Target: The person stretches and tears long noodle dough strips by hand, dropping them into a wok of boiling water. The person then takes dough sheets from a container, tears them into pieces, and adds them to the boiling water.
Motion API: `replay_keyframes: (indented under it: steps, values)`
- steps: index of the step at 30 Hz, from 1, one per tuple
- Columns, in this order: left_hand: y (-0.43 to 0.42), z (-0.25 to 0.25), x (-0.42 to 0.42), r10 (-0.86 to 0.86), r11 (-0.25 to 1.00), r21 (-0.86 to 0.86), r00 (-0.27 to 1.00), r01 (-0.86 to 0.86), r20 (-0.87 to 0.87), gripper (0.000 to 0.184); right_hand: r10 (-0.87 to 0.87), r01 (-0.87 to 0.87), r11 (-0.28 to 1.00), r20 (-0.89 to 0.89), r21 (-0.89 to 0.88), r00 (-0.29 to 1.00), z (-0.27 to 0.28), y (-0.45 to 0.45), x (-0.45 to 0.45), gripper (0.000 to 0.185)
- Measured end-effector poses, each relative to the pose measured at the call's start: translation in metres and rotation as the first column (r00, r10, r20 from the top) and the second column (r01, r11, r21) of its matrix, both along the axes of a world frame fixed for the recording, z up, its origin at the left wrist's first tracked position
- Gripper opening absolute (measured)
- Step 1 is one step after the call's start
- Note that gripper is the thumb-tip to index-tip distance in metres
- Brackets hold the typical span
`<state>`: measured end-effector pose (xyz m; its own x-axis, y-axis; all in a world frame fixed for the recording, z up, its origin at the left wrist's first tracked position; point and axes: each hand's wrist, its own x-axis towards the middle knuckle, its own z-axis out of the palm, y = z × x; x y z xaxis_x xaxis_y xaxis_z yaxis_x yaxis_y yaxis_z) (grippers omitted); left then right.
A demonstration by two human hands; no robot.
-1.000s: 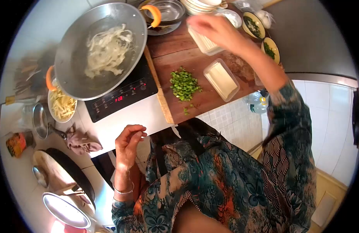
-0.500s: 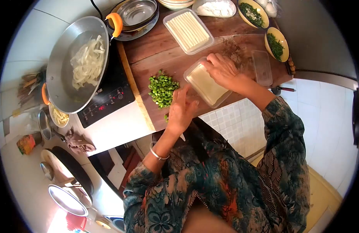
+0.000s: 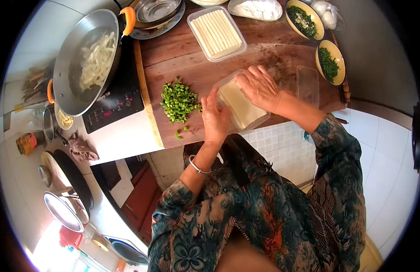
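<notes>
"Container first: where does it sit?"

"Beneath the right hand and up against the left hand, on the wooden board. It is clear plastic, with flat, pale contents."

"And what's new?"

"Both hands are at it now. In the view from a second ago, the right hand is raised over the container of pale strips, ahead of where the hands now are, and the left hand is off the board."

"Meaning what for the work?"

"I'd judge it now centres on this nearer container, the left hand perhaps steadying it. Neither hand touches the strips."

"How are the fingers?"

"The right ones are bent and bunched over the far corner; whether they pinch rim or contents, I can't tell. The left thumb stands apart from its fingers along the side edge, and I can't tell how firmly they grip."

"Anything close by?"

"Chopped greens lie just beside the left hand, on its outer side. Well beyond them is a pan with pale slices."
</notes>
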<state>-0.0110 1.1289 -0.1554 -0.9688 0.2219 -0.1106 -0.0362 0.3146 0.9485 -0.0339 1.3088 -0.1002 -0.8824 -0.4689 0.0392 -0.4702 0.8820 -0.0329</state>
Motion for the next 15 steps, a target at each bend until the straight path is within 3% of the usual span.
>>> replay_keyframes:
  steps: [2, 5, 8, 11, 13, 15]
  values:
    - [0.005, 0.003, -0.001, 0.006, 1.000, -0.019, 0.999, -0.007, -0.038, 0.057, -0.064, 0.062, 0.995, 0.027, 0.083, 0.998, 0.003, 0.002, 0.000, 0.016]
    - [0.010, 0.009, -0.002, 0.037, 0.999, 0.007, 0.999, -0.037, -0.010, 0.052, -0.084, 0.084, 0.996, -0.053, 0.003, 0.995, 0.003, 0.007, 0.002, 0.016]
    - [0.015, 0.009, -0.005, 0.070, 0.996, -0.046, 0.995, -0.073, -0.070, 0.050, -0.017, 0.051, 0.940, 0.104, -0.338, 0.994, 0.020, 0.009, 0.019, 0.016]
    - [0.018, 0.010, -0.007, 0.051, 0.993, -0.099, 0.991, -0.063, -0.124, 0.050, 0.089, -0.027, 0.883, 0.112, -0.468, 0.990, 0.064, 0.002, 0.049, 0.014]
    - [0.012, 0.017, -0.011, -0.005, 0.995, -0.100, 0.999, -0.001, -0.054, 0.049, -0.003, 0.089, 0.800, 0.145, -0.593, 0.989, 0.085, 0.001, 0.063, 0.014]
    - [0.001, 0.032, -0.012, -0.017, 0.994, -0.105, 0.972, -0.007, -0.233, 0.045, -0.079, 0.214, 0.684, 0.221, -0.698, 0.972, 0.105, -0.001, 0.069, 0.012]
